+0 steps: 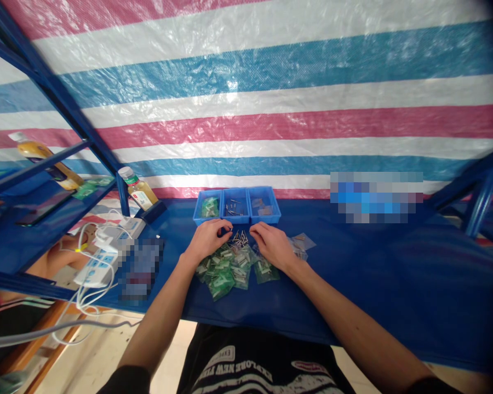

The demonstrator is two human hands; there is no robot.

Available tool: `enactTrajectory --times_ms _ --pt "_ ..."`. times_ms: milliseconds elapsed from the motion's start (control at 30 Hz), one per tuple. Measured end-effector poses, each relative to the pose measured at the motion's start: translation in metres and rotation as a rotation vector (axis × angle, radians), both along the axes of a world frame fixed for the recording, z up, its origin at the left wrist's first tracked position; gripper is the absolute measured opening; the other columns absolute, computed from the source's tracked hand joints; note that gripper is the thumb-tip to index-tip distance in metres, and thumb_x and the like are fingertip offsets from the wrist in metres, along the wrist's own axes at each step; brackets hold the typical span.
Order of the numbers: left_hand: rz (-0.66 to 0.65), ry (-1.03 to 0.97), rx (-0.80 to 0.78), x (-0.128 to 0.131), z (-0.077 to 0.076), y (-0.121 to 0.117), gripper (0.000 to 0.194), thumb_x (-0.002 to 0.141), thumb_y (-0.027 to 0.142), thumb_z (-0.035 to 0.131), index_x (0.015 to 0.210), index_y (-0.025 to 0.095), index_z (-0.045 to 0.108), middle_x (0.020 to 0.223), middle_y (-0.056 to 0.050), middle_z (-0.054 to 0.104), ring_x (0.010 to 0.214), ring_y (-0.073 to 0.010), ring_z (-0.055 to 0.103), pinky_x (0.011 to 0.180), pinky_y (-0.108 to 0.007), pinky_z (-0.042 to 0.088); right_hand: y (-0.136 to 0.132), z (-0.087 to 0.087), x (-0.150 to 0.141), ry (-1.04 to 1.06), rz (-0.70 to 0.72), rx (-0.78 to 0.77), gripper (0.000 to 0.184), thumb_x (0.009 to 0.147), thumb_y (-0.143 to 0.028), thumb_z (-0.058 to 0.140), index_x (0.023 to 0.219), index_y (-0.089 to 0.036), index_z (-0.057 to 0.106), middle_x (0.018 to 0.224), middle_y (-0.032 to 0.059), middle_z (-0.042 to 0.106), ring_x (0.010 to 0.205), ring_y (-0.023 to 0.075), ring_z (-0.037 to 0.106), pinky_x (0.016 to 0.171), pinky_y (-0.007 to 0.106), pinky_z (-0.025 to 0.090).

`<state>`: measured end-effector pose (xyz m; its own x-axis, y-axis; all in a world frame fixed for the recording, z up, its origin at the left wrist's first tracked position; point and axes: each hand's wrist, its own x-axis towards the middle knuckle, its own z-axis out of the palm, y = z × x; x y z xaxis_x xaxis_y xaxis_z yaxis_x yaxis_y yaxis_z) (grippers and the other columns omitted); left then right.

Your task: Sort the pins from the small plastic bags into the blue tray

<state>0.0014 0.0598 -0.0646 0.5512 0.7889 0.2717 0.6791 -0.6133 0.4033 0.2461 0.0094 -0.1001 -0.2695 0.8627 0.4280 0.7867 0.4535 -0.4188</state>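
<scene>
On the blue table, my left hand (211,239) is closed in a pinch just in front of the bins; something tiny may be between thumb and forefinger, too small to name. Across from it, my right hand (273,244) is closed, its fingertips pressed together, and what they hold is hidden. Loose metal pins (240,239) lie in a small heap between the hands. Below them spreads a pile of small green zip bags (222,279) with metal pieces inside. Clear plastic bags (303,242) lie beside my right wrist.
Three joined blue bins stand behind my hands: the left bin (196,214) has a green bag, the middle bin (235,220) pins, the right bin (264,219) small clear bags. A bottle (142,191), power strip (94,268) and white cables sit left. Two patches are blurred. Another person is at far left.
</scene>
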Motion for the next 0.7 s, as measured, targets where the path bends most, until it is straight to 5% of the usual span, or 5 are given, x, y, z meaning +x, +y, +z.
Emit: enactTrajectory --times_ms 400,700 --pt "-0.117 -0.076 -0.036 0.004 -0.003 0.000 0.013 0.096 0.028 0.065 0.103 0.021 0.073 0.093 -0.002 0.074 0.074 -0.0140 0.063 0.072 -0.024 0.049 -0.001 0.000 -0.003 0.042 0.081 0.025 0.017 0.106 -0.024 0.049 0.106 -0.025 0.065 0.099 0.0042 0.070 0.087 0.0204 0.067 0.079 0.029 0.045" --pt "-0.246 -0.212 -0.068 0.018 0.004 -0.012 0.015 0.100 0.030 0.061 0.107 0.019 0.069 0.105 -0.004 0.075 0.092 -0.0156 0.071 0.088 -0.024 0.053 -0.002 0.004 -0.003 0.090 0.128 0.046 0.018 0.106 -0.028 0.050 0.118 -0.026 0.063 0.102 0.0054 0.072 0.089 0.0222 0.067 0.080 0.031 0.048"
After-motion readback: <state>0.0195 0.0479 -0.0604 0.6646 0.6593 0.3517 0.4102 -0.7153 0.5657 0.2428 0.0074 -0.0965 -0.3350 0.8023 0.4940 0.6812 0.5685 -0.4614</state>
